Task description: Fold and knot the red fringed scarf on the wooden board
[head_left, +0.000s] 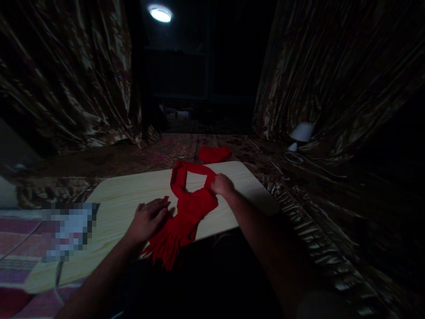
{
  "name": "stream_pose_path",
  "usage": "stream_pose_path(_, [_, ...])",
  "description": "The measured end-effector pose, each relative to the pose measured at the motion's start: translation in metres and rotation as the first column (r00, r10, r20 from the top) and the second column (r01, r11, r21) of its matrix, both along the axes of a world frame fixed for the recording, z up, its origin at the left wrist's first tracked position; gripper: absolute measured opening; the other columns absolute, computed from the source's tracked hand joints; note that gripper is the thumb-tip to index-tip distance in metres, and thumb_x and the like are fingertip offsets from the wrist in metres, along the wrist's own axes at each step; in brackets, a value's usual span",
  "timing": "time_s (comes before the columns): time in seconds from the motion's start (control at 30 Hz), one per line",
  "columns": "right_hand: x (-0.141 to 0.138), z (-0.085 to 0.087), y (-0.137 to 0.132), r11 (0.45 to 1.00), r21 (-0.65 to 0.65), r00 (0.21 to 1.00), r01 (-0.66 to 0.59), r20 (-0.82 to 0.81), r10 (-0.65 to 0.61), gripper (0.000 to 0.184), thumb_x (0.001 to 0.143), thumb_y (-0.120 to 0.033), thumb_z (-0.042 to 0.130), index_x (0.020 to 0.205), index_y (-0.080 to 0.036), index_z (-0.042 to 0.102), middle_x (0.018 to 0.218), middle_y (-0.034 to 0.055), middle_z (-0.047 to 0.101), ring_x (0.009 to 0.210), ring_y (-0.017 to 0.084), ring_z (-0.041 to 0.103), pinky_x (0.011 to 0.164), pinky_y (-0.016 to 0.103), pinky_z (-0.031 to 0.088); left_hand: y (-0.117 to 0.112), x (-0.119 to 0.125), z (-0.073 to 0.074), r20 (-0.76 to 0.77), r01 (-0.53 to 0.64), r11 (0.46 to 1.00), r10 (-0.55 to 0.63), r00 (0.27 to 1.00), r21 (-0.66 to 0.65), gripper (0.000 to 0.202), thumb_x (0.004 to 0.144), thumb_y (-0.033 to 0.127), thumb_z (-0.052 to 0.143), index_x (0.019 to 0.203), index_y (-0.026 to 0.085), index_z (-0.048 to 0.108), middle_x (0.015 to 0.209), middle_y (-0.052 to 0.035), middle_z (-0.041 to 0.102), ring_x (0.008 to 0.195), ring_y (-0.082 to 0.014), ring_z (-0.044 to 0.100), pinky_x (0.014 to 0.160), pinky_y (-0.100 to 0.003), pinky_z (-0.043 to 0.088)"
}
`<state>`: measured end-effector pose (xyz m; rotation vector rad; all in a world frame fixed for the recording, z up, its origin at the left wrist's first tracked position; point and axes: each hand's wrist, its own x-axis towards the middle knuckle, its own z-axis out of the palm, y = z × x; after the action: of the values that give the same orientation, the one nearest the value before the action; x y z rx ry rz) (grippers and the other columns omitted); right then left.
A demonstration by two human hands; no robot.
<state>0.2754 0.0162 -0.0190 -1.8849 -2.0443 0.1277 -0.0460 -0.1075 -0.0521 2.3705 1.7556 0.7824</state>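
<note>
A red fringed scarf (187, 210) lies folded in a loop on a pale wooden board (133, 195), its fringe hanging over the near edge. My left hand (148, 219) rests flat on the scarf's left side, fingers stretched out. My right hand (222, 184) is closed in a pinch on the scarf's right strand near the loop. A second red folded cloth (214, 153) lies beyond the board's far edge.
Shiny patterned curtains hang left and right, with a dark window and a round ceiling light (160, 14) behind. A small white lamp (300, 135) with a cable sits at the right. A striped cloth (20, 248) lies at the left.
</note>
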Motion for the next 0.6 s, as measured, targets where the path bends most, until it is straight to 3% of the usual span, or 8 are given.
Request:
stream_pose_path(0.1, [0.009, 0.0, -0.014, 0.975, 0.041, 0.975, 0.22, -0.047, -0.218, 0.034, 0.089, -0.033, 0.055, 0.098, -0.012, 0.08, 0.102, 0.0231, 0.076, 0.094, 0.031, 0.074, 0.081, 0.037, 0.055, 0.0, -0.001, 0.003, 0.105, 0.012, 1.0, -0.012, 0.994, 0.0, 0.05, 0.098, 0.053, 0.04, 0.122, 0.026, 0.074, 0.135, -0.0067, 0.068, 0.128, -0.0288, 0.061, 0.11, -0.049, 0.046])
stream_pose_path(0.17, [0.02, -0.003, -0.022, 0.962, 0.068, 0.96, 0.265, -0.11, -0.257, 0.033, 0.089, -0.034, 0.054, 0.095, -0.014, 0.079, 0.098, 0.022, 0.076, 0.09, 0.031, 0.073, 0.078, 0.038, 0.054, -0.002, 0.001, 0.004, 0.218, 0.017, 1.0, -0.014, 0.976, -0.014, 0.05, 0.095, 0.055, 0.043, 0.12, 0.024, 0.075, 0.132, -0.008, 0.07, 0.125, -0.0296, 0.063, 0.109, -0.047, 0.049])
stream_pose_path(0.27, [0.039, -0.012, -0.027, 0.944, 0.086, 0.915, 0.319, -0.287, -0.283, 0.026, 0.087, -0.036, 0.056, 0.091, -0.02, 0.076, 0.091, 0.0127, 0.077, 0.084, 0.026, 0.072, 0.076, 0.034, 0.053, -0.006, 0.006, 0.005, 0.527, -0.045, 0.995, 0.087, 0.845, -0.093, 0.048, 0.092, 0.053, 0.051, 0.121, 0.021, 0.072, 0.125, -0.0111, 0.073, 0.118, -0.0305, 0.066, 0.104, -0.049, 0.052])
stream_pose_path(0.33, [0.053, -0.02, -0.027, 0.914, 0.078, 0.843, 0.397, -0.425, -0.33, 0.023, 0.086, -0.037, 0.056, 0.09, -0.021, 0.073, 0.087, 0.0078, 0.076, 0.079, 0.023, 0.07, 0.074, 0.031, 0.052, -0.008, 0.008, 0.006, 0.775, -0.11, 0.977, 0.214, 0.595, -0.185, 0.045, 0.089, 0.047, 0.057, 0.123, 0.019, 0.069, 0.116, -0.0122, 0.074, 0.111, -0.0305, 0.069, 0.099, -0.05, 0.056])
stream_pose_path(0.4, [0.065, -0.029, -0.026, 0.886, 0.084, 0.78, 0.456, -0.518, -0.352, 0.019, 0.084, -0.032, 0.057, 0.089, -0.021, 0.071, 0.086, 0.006, 0.076, 0.078, 0.021, 0.069, 0.074, 0.029, 0.051, -0.008, 0.003, 0.01, 0.924, -0.178, 0.95, 0.297, 0.24, -0.258, 0.038, 0.085, 0.038, 0.063, 0.118, 0.02, 0.068, 0.111, -0.0101, 0.074, 0.106, -0.0288, 0.07, 0.094, -0.048, 0.058])
stream_pose_path(0.47, [0.074, -0.037, -0.025, 0.882, 0.118, 0.76, 0.456, -0.567, -0.317, 0.017, 0.08, -0.025, 0.056, 0.088, -0.021, 0.07, 0.086, 0.0047, 0.075, 0.08, 0.02, 0.069, 0.076, 0.027, 0.051, -0.005, -0.009, 0.014, 0.955, -0.222, 0.929, 0.283, -0.089, -0.296, 0.027, 0.082, 0.029, 0.064, 0.108, 0.021, 0.067, 0.111, -0.008, 0.072, 0.105, -0.0254, 0.069, 0.093, -0.042, 0.059])
stream_pose_path(0.53, [0.079, -0.044, -0.024, 0.892, 0.144, 0.758, 0.429, -0.595, -0.269, 0.018, 0.078, -0.022, 0.054, 0.088, -0.022, 0.069, 0.085, 0.003, 0.075, 0.08, 0.02, 0.068, 0.076, 0.027, 0.051, 0.0, -0.022, 0.017, 0.923, -0.185, 0.935, 0.24, -0.3, -0.303, 0.018, 0.084, 0.023, 0.058, 0.1, 0.019, 0.064, 0.113, -0.0096, 0.07, 0.105, -0.0229, 0.069, 0.094, -0.038, 0.058])
stream_pose_path(0.6, [0.08, -0.048, -0.023, 0.903, 0.15, 0.763, 0.403, -0.6, -0.241, 0.017, 0.078, -0.022, 0.054, 0.087, -0.023, 0.069, 0.083, 0.0023, 0.075, 0.079, 0.019, 0.068, 0.074, 0.027, 0.051, 0.005, -0.033, 0.017, 0.888, -0.15, 0.937, 0.235, -0.396, -0.315, 0.016, 0.088, 0.023, 0.051, 0.098, 0.017, 0.061, 0.111, -0.0117, 0.069, 0.104, -0.0228, 0.069, 0.093, -0.039, 0.058])
